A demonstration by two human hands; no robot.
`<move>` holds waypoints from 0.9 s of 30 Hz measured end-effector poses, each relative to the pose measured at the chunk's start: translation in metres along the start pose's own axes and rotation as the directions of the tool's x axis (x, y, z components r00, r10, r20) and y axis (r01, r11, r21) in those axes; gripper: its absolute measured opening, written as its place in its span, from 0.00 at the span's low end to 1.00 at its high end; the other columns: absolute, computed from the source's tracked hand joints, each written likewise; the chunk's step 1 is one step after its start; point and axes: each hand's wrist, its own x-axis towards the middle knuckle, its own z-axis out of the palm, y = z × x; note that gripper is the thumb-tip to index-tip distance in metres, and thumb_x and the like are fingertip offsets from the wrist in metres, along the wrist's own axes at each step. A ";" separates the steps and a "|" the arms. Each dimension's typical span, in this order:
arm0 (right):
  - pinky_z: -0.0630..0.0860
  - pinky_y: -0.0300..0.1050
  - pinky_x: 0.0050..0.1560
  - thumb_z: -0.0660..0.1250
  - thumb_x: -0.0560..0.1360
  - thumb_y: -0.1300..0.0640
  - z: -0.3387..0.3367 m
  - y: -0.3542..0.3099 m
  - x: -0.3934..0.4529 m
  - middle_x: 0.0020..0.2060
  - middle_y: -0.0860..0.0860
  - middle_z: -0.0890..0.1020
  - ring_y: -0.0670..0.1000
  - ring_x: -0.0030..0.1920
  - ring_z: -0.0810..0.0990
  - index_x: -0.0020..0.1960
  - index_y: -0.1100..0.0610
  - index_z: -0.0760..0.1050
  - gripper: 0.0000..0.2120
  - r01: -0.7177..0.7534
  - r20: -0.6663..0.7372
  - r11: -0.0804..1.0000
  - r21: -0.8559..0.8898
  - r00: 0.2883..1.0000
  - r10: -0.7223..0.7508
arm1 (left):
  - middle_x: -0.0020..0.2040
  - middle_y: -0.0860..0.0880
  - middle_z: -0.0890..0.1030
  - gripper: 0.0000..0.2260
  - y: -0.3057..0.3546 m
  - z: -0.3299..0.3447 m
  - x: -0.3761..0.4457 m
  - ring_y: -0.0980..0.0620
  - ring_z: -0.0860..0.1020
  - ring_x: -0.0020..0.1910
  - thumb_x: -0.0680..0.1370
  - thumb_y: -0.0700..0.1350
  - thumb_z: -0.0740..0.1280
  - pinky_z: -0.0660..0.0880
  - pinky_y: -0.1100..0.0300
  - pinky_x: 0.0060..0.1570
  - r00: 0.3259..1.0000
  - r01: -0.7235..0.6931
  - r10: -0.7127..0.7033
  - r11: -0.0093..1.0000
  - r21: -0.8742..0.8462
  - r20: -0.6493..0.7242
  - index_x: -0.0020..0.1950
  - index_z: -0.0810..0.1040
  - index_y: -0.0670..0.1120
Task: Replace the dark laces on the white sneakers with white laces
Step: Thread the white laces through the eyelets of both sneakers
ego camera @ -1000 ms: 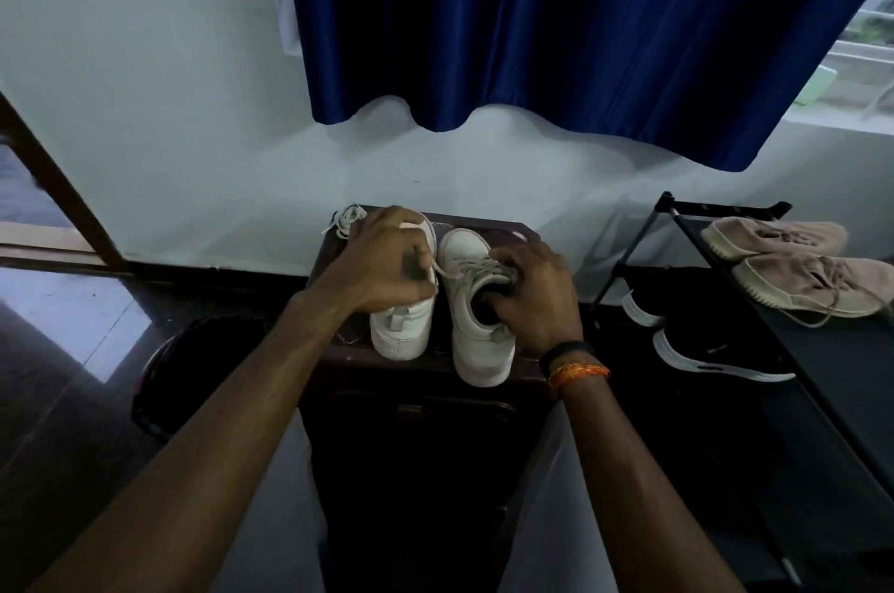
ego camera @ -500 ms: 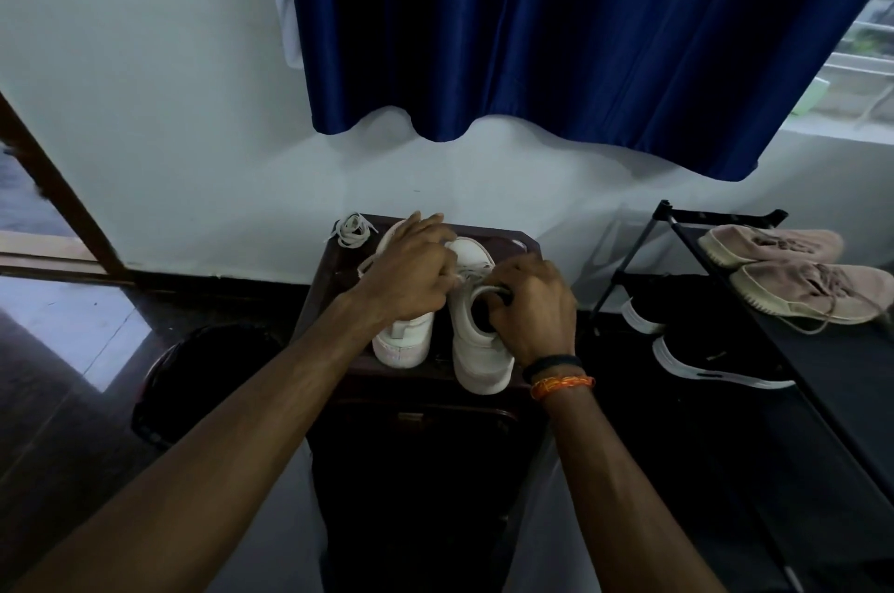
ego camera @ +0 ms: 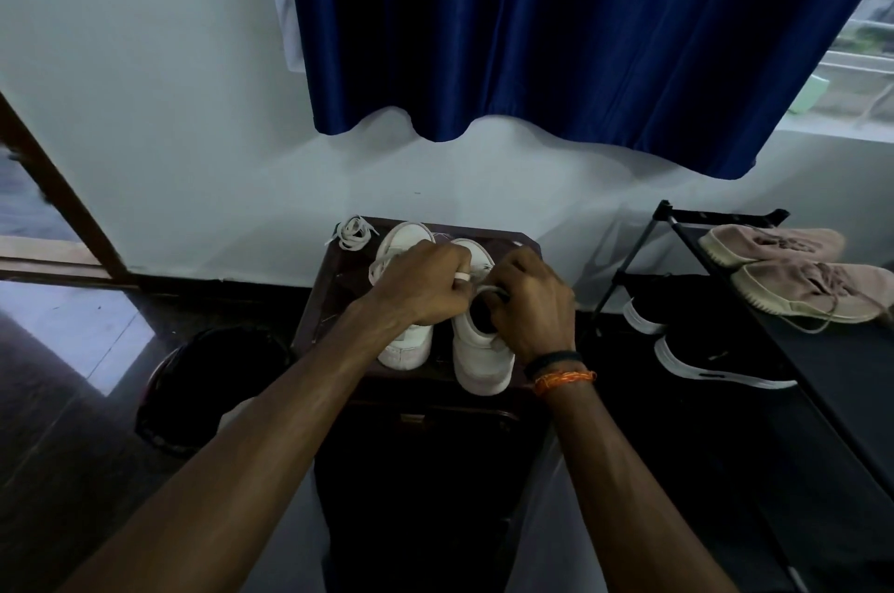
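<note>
A pale wall [ego camera: 159, 108] fills the back of the room, with one dark blue curtain [ego camera: 556, 26] hanging high above both hands and a strip of window [ego camera: 861, 60] beyond it at the far right. The floor [ego camera: 58, 399] is dark and glossy, and one brown door frame [ego camera: 53, 190] slants far to the left of the hands.

One black shoe rack [ego camera: 822, 374] stands to the right of the right hand. It carries two pinkish-beige shoes [ego camera: 803, 282] on top and two black shoes with white soles [ego camera: 696, 341] lower down. One dark round bin [ego camera: 213, 389] sits on the floor below and left of the left hand.

Directly under the hands is one dark wooden bench [ego camera: 319, 302] set against the wall. Two white sneakers [ego camera: 484, 360] stand on it side by side, heels toward the person.

The left hand [ego camera: 425, 285] lies over the left sneaker, its grip curled narrowly and pinching a white lace [ego camera: 462, 277]. The right hand [ego camera: 529, 302] is over the right sneaker's opening, grip curled tight at the tongue and lace area; what exactly it pinches is hidden. The two hands nearly touch. The right wrist wears two bands [ego camera: 561, 372], one black and one orange.

One loose bundle of white lace [ego camera: 353, 232] lies on the bench's far left corner, beyond the left hand.
</note>
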 end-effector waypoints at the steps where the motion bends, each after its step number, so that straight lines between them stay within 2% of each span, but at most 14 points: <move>1: 0.63 0.40 0.33 0.76 0.65 0.62 0.001 0.000 -0.001 0.42 0.51 0.79 0.57 0.37 0.79 0.40 0.57 0.80 0.06 -0.007 -0.003 1.000 -0.010 1.000 0.007 | 0.41 0.52 0.76 0.04 0.001 -0.001 -0.001 0.48 0.77 0.47 0.76 0.48 0.67 0.64 0.59 0.32 1.000 0.017 -0.017 1.000 0.011 0.009 0.43 0.75 0.50; 3: 0.63 0.40 0.32 0.76 0.67 0.61 0.003 0.000 -0.001 0.42 0.52 0.79 0.57 0.34 0.79 0.39 0.57 0.79 0.05 -0.005 -0.011 1.000 -0.020 1.000 0.005 | 0.42 0.51 0.75 0.07 0.005 -0.004 -0.001 0.48 0.75 0.45 0.78 0.49 0.66 0.68 0.57 0.37 0.999 0.039 -0.040 0.999 0.016 0.027 0.43 0.75 0.48; 6: 0.68 0.43 0.31 0.72 0.71 0.59 0.002 0.000 0.001 0.44 0.51 0.79 0.58 0.35 0.79 0.41 0.57 0.78 0.04 -0.033 0.004 0.999 0.000 0.999 0.033 | 0.38 0.50 0.80 0.08 0.013 -0.013 0.002 0.47 0.79 0.43 0.77 0.42 0.64 0.77 0.52 0.39 0.993 0.037 -0.030 0.998 -0.056 0.114 0.41 0.80 0.43; 8: 0.70 0.45 0.32 0.71 0.71 0.59 0.000 0.001 0.002 0.44 0.52 0.79 0.59 0.36 0.79 0.40 0.58 0.77 0.03 -0.044 0.006 0.999 0.020 0.999 0.044 | 0.40 0.47 0.84 0.09 0.019 -0.019 0.003 0.47 0.82 0.43 0.76 0.40 0.63 0.81 0.47 0.44 0.983 0.047 -0.024 0.992 -0.120 0.181 0.42 0.83 0.42; 10: 0.69 0.44 0.33 0.71 0.71 0.60 -0.003 0.003 0.004 0.44 0.53 0.79 0.60 0.36 0.79 0.40 0.58 0.76 0.04 -0.049 0.006 0.999 0.024 0.999 0.049 | 0.38 0.49 0.85 0.09 0.024 -0.020 0.001 0.50 0.83 0.42 0.77 0.40 0.64 0.82 0.47 0.47 0.976 0.065 -0.034 0.988 -0.142 0.214 0.44 0.84 0.44; 13: 0.73 0.46 0.35 0.72 0.70 0.61 -0.003 0.008 0.008 0.46 0.53 0.80 0.59 0.40 0.81 0.44 0.57 0.79 0.04 -0.065 0.032 0.994 0.088 0.998 0.062 | 0.37 0.48 0.85 0.09 0.027 -0.016 0.000 0.49 0.85 0.37 0.77 0.38 0.64 0.84 0.47 0.44 0.968 0.128 -0.078 0.970 -0.205 0.238 0.45 0.84 0.43; 15: 0.77 0.45 0.39 0.73 0.68 0.64 -0.004 0.007 0.008 0.49 0.52 0.81 0.55 0.44 0.82 0.49 0.55 0.81 0.11 -0.075 0.038 0.980 0.183 0.997 0.069 | 0.37 0.46 0.84 0.08 0.030 -0.014 0.001 0.47 0.84 0.35 0.79 0.35 0.63 0.84 0.48 0.43 0.957 0.215 -0.134 0.923 -0.319 0.256 0.47 0.83 0.39; 18: 0.73 0.38 0.39 0.71 0.66 0.66 -0.015 -0.002 0.003 0.47 0.50 0.81 0.49 0.43 0.80 0.48 0.54 0.82 0.12 -0.141 -0.029 0.938 0.318 0.987 0.158 | 0.38 0.40 0.83 0.07 0.035 -0.017 0.001 0.47 0.83 0.32 0.80 0.34 0.64 0.84 0.51 0.39 0.950 0.293 -0.193 0.823 -0.487 0.246 0.48 0.82 0.36; 20: 0.76 0.42 0.38 0.68 0.68 0.64 -0.027 -0.012 0.000 0.40 0.47 0.83 0.48 0.38 0.81 0.42 0.52 0.83 0.09 -0.304 -0.023 0.821 0.483 0.933 0.358 | 0.40 0.39 0.84 0.06 0.036 -0.021 0.004 0.46 0.85 0.34 0.80 0.35 0.66 0.84 0.51 0.38 0.952 0.302 -0.206 0.762 -0.573 0.227 0.47 0.83 0.36; 22: 0.76 0.43 0.32 0.67 0.72 0.61 -0.041 -0.020 -0.001 0.33 0.49 0.84 0.50 0.32 0.80 0.40 0.53 0.83 0.07 -0.467 0.180 0.535 0.704 0.846 0.502 | 0.41 0.40 0.86 0.03 0.035 -0.021 0.011 0.45 0.86 0.40 0.77 0.36 0.71 0.84 0.47 0.44 0.954 0.301 -0.219 0.698 -0.650 0.206 0.44 0.84 0.38; 23: 0.74 0.42 0.29 0.66 0.74 0.61 -0.048 -0.025 -0.001 0.34 0.53 0.84 0.51 0.30 0.79 0.42 0.56 0.82 0.07 -0.534 0.337 0.347 0.771 0.804 0.489 | 0.42 0.42 0.86 0.02 0.034 -0.022 0.014 0.45 0.86 0.43 0.75 0.37 0.75 0.84 0.44 0.47 0.955 0.295 -0.236 0.688 -0.663 0.179 0.44 0.84 0.40; 24: 0.74 0.41 0.27 0.66 0.76 0.62 -0.053 -0.028 0.000 0.36 0.57 0.84 0.52 0.30 0.79 0.46 0.59 0.82 0.06 -0.588 0.476 0.183 0.788 0.770 0.425 | 0.42 0.44 0.86 0.05 0.035 -0.022 0.016 0.46 0.86 0.45 0.72 0.38 0.77 0.83 0.44 0.49 0.953 0.294 -0.265 0.682 -0.669 0.149 0.45 0.83 0.41; 25: 0.76 0.42 0.28 0.65 0.77 0.63 -0.057 -0.031 0.000 0.41 0.61 0.85 0.54 0.32 0.81 0.51 0.61 0.81 0.07 -0.630 0.572 0.075 0.773 0.744 0.345 | 0.43 0.44 0.86 0.09 0.036 -0.022 0.017 0.46 0.86 0.45 0.71 0.38 0.78 0.83 0.45 0.50 0.946 0.301 -0.296 0.658 -0.691 0.130 0.48 0.81 0.42; 27: 0.83 0.46 0.38 0.65 0.78 0.65 -0.059 -0.031 0.000 0.49 0.64 0.85 0.58 0.40 0.84 0.59 0.63 0.79 0.10 -0.664 0.653 -0.026 0.747 0.727 0.213 | 0.43 0.42 0.86 0.14 0.040 -0.022 0.016 0.45 0.86 0.43 0.74 0.35 0.75 0.84 0.46 0.48 0.938 0.297 -0.319 0.533 -0.792 0.137 0.56 0.74 0.40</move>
